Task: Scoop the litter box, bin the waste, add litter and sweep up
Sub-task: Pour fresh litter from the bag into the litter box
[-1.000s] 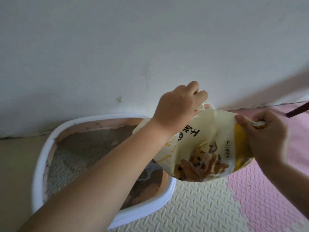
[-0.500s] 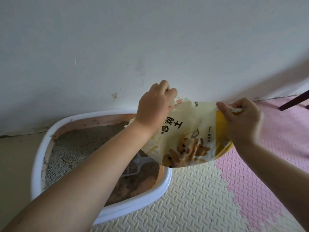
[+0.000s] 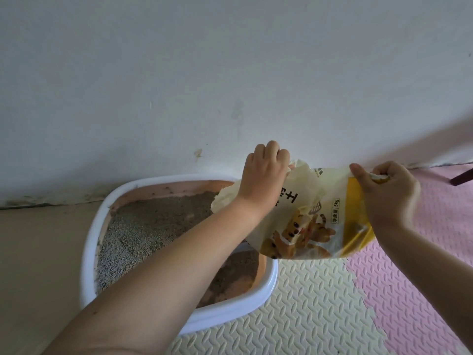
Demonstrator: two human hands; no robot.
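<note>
A cream and yellow litter bag (image 3: 314, 221) with cat pictures hangs in the air over the right end of the litter box (image 3: 89, 242). My left hand (image 3: 263, 172) grips the bag's top left corner. My right hand (image 3: 386, 196) grips its top right corner. The box has a white rim and a pink inner wall, and grey litter (image 3: 143, 231) lies in it, thicker on the left. My left forearm hides the middle of the box, and the scoop seen earlier is out of sight.
A white wall (image 3: 230, 73) rises right behind the box. Cream foam mat tiles (image 3: 302, 303) and pink ones (image 3: 419, 290) cover the floor to the right. Bare beige floor (image 3: 38, 265) lies on the left. A dark furniture leg (image 3: 462, 176) stands at the far right.
The bag has dropped a little and tilted, its left corner lower over the box. Both hands kept their grip. The scoop in the box is hidden behind my forearm.
</note>
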